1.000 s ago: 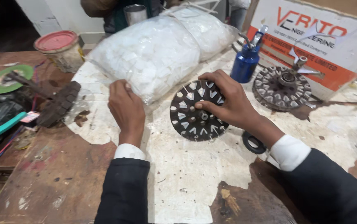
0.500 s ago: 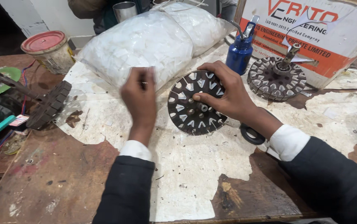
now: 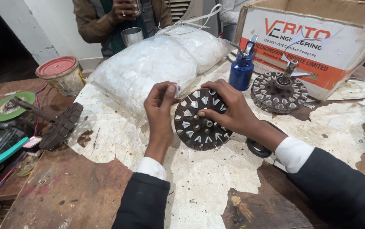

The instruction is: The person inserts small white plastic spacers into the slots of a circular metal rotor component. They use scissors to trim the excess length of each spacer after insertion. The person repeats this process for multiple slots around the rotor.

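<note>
Stator disc (image 3: 199,123) lies flat, face up; right hand (image 3: 229,111) grips it, left hand (image 3: 160,106) pinches white slip (image 3: 176,89).

A worn brown wooden desk (image 3: 63,195) fills the scene, partly covered with torn, stained white paper (image 3: 216,178). A pale painted wall (image 3: 34,25) rises at far left, beside a dark gap.
</note>
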{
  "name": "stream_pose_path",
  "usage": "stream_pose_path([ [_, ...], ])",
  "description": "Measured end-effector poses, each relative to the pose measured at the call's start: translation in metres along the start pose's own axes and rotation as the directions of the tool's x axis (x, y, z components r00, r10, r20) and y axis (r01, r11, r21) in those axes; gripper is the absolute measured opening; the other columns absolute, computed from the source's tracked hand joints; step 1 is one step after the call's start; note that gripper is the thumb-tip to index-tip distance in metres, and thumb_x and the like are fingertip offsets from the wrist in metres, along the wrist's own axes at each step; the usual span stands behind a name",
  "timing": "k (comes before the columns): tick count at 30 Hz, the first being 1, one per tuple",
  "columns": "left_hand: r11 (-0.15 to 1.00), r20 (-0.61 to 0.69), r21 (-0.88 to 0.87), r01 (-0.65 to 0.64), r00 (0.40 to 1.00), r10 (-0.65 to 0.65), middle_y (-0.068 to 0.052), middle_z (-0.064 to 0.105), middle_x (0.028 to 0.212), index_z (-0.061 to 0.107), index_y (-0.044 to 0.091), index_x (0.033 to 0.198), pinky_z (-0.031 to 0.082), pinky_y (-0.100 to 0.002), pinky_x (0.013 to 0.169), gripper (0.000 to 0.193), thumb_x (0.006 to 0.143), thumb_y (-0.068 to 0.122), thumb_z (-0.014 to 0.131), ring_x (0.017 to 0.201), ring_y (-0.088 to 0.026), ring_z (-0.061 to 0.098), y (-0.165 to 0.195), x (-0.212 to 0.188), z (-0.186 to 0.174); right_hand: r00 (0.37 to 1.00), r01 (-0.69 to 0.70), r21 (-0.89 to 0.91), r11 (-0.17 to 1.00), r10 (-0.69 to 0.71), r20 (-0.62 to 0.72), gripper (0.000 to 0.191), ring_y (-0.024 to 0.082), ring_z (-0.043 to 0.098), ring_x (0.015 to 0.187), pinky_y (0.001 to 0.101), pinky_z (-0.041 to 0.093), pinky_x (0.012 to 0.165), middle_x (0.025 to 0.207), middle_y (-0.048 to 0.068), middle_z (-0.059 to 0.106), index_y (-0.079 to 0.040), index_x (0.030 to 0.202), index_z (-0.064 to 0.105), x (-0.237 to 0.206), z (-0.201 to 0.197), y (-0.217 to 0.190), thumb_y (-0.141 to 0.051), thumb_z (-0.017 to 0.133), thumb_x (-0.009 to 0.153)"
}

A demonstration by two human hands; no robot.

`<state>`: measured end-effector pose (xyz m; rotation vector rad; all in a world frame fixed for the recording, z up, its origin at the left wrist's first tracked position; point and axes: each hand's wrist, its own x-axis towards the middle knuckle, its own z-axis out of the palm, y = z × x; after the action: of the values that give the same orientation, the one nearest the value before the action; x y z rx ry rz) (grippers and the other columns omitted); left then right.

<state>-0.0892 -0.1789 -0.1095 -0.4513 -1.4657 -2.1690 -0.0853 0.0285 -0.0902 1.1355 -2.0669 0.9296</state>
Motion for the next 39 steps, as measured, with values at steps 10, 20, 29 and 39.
stream_pose_path([
  [10,0.984,0.180,-0.067,0.166,0.972,-0.151,0.003,0.066,0.092,0.073,0.005,0.109,0.048,-0.020,0.068,0.025,0.096,0.027,0.075,0.078,-0.004,0.058,0.000,-0.005,0.002,0.999,-0.052,0.025,0.998,0.052,-0.002,0.062,0.025,0.067,0.096,0.0359,0.053,0.082,0.109,0.013,0.064,-0.001,0.131,0.058,-0.002,0.000,0.001,-0.028,0.086,0.083],
  [20,0.976,0.111,-0.182,0.119,0.989,-0.100,0.003,0.060,0.083,0.066,0.002,0.117,0.049,-0.020,0.064,0.031,0.091,0.015,0.079,0.073,-0.005,0.057,-0.004,-0.005,0.009,0.998,-0.055,0.022,0.998,0.054,0.007,0.063,0.022,0.067,0.093,0.0335,0.052,0.078,0.110,0.012,0.064,-0.001,0.132,0.058,-0.004,0.000,0.005,-0.028,0.087,0.083],
  [29,0.981,0.127,-0.161,0.107,0.988,-0.087,0.002,0.061,0.086,0.067,0.003,0.110,0.052,-0.021,0.070,0.025,0.095,0.021,0.077,0.078,-0.005,0.058,-0.008,-0.008,0.009,1.000,-0.008,0.002,1.000,0.008,-0.007,0.060,0.022,0.067,0.101,0.0330,0.053,0.085,0.114,0.012,0.065,-0.001,0.132,0.059,-0.005,-0.001,0.004,-0.029,0.086,0.087],
  [39,0.983,0.217,-0.163,0.086,0.975,-0.049,0.000,0.066,0.094,0.069,0.004,0.103,0.052,-0.022,0.075,0.017,0.091,0.009,0.080,0.086,-0.006,0.063,-0.001,-0.015,0.012,0.999,-0.033,0.013,0.999,0.033,-0.003,0.056,0.027,0.066,0.105,0.0389,0.052,0.089,0.116,0.015,0.064,0.000,0.131,0.058,-0.004,0.000,0.003,-0.032,0.080,0.091],
])
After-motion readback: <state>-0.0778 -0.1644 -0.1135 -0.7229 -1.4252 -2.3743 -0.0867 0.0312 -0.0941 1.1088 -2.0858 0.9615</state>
